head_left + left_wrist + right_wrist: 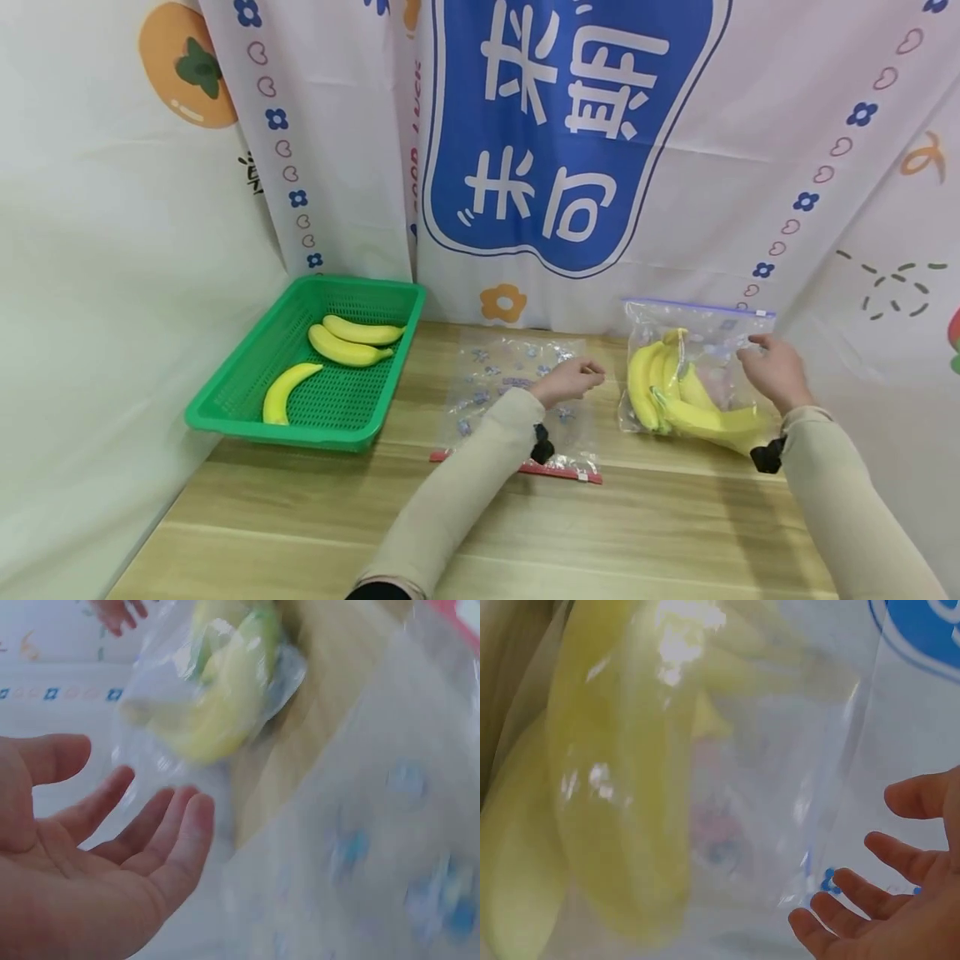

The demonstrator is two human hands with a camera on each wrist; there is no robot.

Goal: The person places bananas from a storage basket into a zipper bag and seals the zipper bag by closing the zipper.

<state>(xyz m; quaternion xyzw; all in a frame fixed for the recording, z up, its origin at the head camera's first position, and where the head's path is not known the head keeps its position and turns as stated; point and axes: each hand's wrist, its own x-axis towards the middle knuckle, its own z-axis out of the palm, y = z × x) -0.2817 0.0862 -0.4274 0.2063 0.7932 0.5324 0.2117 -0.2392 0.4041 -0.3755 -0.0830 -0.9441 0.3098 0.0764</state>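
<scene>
My left hand reaches over a flat clear zip bag with small blue-purple prints and a red slider strip. In the left wrist view, its fingers are loosely bent and grasp nothing. My right hand is beside the upper right of a second clear zip bag, which has a purple top edge. Nothing lies between its spread, relaxed fingers in the right wrist view. Inside that second bag are several yellow bananas, seen through shiny plastic. Whether the right hand touches the bag is unclear.
A green plastic basket stands at the left of the wooden table. It holds three bananas, one of them a single curved banana near its front. A white printed cloth hangs behind and along the sides.
</scene>
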